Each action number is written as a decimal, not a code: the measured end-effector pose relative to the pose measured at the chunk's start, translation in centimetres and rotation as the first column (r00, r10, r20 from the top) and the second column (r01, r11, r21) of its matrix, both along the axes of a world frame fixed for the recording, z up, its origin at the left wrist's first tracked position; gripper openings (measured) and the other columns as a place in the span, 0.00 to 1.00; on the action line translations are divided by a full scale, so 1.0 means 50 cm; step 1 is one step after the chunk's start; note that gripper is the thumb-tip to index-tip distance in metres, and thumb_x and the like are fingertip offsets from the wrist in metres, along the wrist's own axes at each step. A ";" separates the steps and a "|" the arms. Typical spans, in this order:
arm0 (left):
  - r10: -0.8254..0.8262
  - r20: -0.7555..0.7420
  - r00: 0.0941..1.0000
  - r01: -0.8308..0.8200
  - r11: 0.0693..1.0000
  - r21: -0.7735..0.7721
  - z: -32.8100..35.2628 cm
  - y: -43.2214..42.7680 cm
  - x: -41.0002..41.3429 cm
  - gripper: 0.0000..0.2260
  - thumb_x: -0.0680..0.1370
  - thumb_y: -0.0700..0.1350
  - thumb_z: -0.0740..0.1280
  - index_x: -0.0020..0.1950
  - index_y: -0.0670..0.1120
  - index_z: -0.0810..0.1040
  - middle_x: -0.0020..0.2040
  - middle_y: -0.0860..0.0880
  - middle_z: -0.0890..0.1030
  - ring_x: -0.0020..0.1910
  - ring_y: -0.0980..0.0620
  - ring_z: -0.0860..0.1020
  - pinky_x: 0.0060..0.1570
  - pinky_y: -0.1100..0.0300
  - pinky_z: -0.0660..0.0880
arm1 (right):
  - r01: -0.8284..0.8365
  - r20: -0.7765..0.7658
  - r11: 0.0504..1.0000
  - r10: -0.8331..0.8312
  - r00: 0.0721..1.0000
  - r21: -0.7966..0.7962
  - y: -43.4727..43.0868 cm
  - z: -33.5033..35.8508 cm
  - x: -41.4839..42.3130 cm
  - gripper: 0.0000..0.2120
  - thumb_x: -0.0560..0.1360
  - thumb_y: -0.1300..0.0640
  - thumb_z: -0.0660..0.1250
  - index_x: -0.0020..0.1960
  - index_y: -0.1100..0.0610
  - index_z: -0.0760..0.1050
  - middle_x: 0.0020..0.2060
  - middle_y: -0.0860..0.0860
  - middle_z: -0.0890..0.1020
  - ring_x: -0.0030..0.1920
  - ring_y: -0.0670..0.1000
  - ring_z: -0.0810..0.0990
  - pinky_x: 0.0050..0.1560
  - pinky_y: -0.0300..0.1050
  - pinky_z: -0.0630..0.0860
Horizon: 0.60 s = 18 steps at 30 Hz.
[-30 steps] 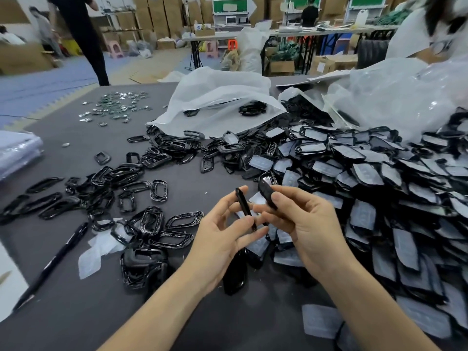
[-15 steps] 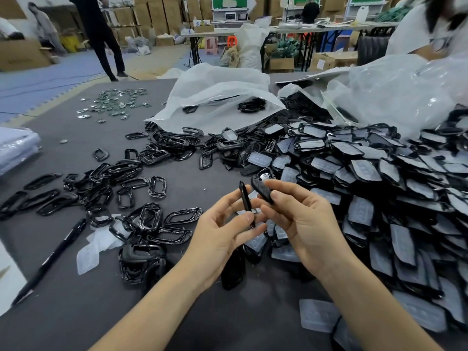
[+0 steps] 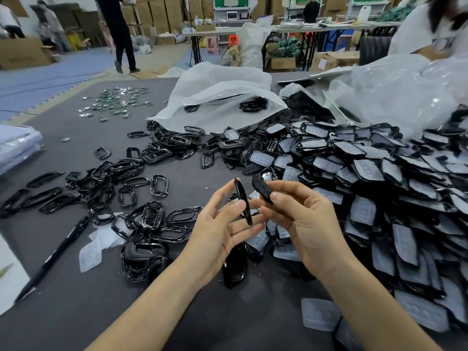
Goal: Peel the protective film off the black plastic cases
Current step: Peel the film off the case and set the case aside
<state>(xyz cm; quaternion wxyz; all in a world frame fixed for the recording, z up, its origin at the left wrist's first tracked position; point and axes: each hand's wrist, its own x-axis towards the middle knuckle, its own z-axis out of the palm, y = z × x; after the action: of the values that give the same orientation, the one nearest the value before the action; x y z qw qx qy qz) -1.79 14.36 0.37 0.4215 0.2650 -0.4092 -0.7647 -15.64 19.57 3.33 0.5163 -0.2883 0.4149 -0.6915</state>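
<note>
My left hand (image 3: 217, 231) pinches a thin black case part (image 3: 243, 200) edge-on between thumb and fingers, above the table's middle. Just right of it, my right hand (image 3: 306, 224) grips another black case piece (image 3: 262, 187) at its fingertips; the two pieces are slightly apart. A big heap of black cases with milky protective film (image 3: 367, 173) fills the right side. A glossy black case (image 3: 234, 271) lies on the mat under my left wrist. Peeled film pieces (image 3: 97, 245) lie at the left.
Black frame rings (image 3: 157, 219) are scattered over the grey mat (image 3: 76, 312) on the left, beside a black pen (image 3: 54, 257). White bags (image 3: 222, 97) and clear plastic (image 3: 405, 89) sit at the back. Small metal parts (image 3: 116, 101) lie far left. People stand beyond.
The two pieces have come slightly apart: my right hand's piece has tilted up and to the right, while my left hand keeps its thin part upright. Someone in the background walks right.
</note>
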 end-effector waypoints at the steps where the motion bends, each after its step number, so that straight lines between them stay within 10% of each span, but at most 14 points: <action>1: -0.002 0.025 1.000 0.002 1.000 -0.005 0.001 0.000 0.000 0.28 0.69 0.44 0.68 0.69 0.49 0.70 0.51 0.43 0.85 0.43 0.43 0.85 0.40 0.58 0.81 | 0.001 0.009 1.000 -0.001 1.000 0.001 0.000 0.000 0.000 0.06 0.75 0.70 0.63 0.48 0.65 0.78 0.41 0.60 0.85 0.42 0.57 0.86 0.37 0.36 0.79; 9: -0.003 0.117 0.993 0.014 0.995 -0.096 0.003 0.003 0.005 0.21 0.71 0.48 0.66 0.64 0.45 0.76 0.41 0.51 0.81 0.26 0.56 0.72 0.26 0.66 0.71 | -0.037 0.125 0.998 0.030 0.992 0.056 0.001 0.005 -0.001 0.06 0.76 0.70 0.62 0.49 0.67 0.78 0.40 0.63 0.84 0.40 0.54 0.86 0.34 0.33 0.79; 18: 0.086 -0.088 0.992 -0.093 0.992 -0.080 0.007 -0.002 0.005 0.22 0.69 0.33 0.67 0.61 0.47 0.75 0.46 0.44 0.84 0.43 0.48 0.84 0.44 0.62 0.80 | -0.059 0.148 0.996 0.049 0.988 0.067 0.000 0.007 0.000 0.06 0.76 0.71 0.62 0.48 0.67 0.77 0.37 0.60 0.85 0.37 0.53 0.86 0.33 0.33 0.79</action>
<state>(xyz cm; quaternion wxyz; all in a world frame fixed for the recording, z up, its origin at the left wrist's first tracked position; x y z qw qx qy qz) -1.52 14.28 0.73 0.4830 0.2326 -0.4104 -0.7377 -15.64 19.59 3.69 0.5738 -0.2295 0.3922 -0.6813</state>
